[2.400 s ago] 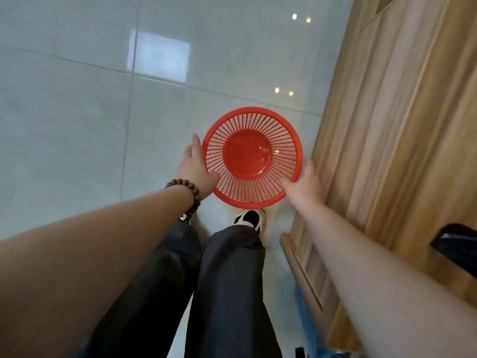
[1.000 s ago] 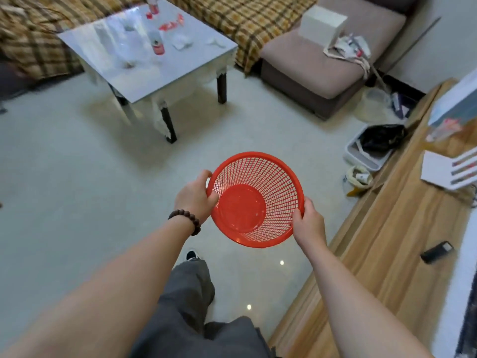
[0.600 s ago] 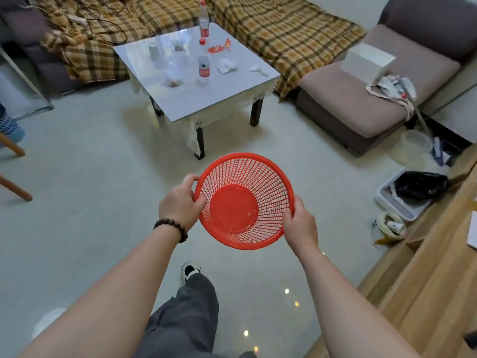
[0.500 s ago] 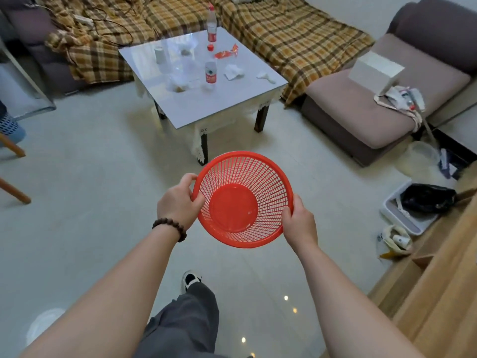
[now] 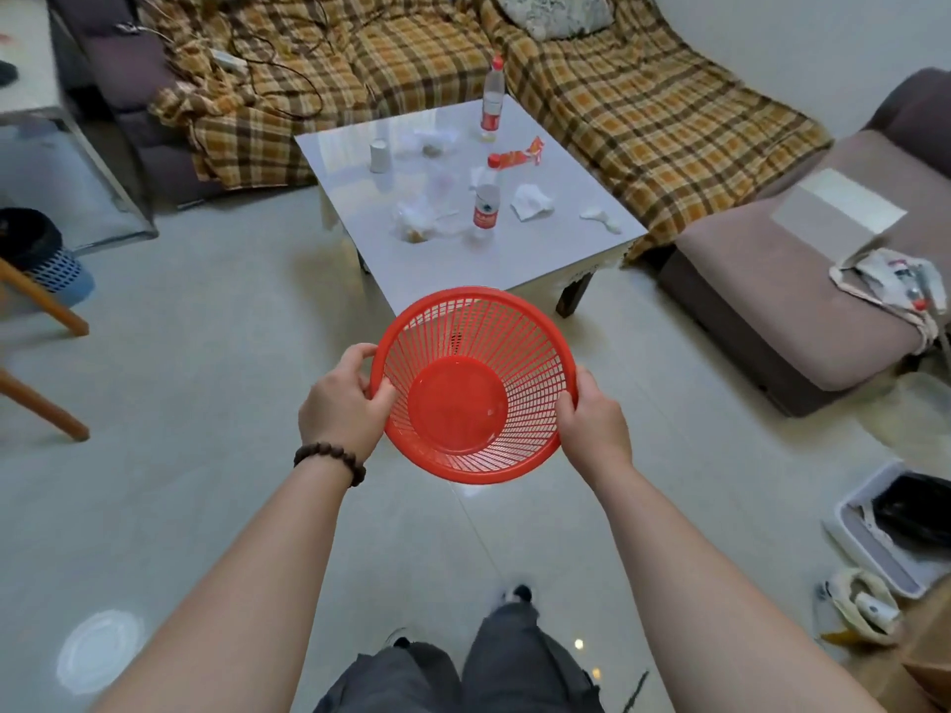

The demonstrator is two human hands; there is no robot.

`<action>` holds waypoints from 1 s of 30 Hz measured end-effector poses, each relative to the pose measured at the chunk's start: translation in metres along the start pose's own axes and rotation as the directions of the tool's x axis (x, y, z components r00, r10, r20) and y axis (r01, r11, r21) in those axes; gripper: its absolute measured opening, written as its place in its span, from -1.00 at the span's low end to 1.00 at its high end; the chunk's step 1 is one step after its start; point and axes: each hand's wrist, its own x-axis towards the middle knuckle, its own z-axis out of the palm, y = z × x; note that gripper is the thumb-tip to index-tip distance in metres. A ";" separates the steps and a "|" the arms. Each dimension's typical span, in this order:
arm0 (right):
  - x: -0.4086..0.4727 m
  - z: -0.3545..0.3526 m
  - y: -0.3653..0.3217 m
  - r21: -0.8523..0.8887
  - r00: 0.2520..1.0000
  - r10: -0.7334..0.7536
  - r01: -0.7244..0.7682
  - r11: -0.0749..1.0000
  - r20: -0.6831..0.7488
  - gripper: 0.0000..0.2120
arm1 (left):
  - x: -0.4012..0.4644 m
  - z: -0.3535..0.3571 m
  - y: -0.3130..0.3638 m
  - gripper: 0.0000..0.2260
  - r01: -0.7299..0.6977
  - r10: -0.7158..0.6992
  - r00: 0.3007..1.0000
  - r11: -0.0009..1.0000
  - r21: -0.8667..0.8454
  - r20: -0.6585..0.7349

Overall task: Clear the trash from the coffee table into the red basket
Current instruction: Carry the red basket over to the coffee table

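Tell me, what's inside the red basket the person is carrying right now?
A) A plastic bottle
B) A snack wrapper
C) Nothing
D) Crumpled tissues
C: the red basket, held at its rim by the left hand and right hand, shows only its bare bottom; the trash lies on the coffee table.

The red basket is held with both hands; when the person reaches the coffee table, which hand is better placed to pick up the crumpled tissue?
Probably the right hand: the crumpled tissue lies on the coffee table's right part, on that hand's side. The left hand can hold the red basket.
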 end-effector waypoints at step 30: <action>0.458 0.185 -0.215 0.367 0.892 -0.282 0.144 0.919 0.354 -0.71 | 0.421 0.013 -0.034 -0.70 0.331 -0.296 0.909 0.941 0.075 -0.293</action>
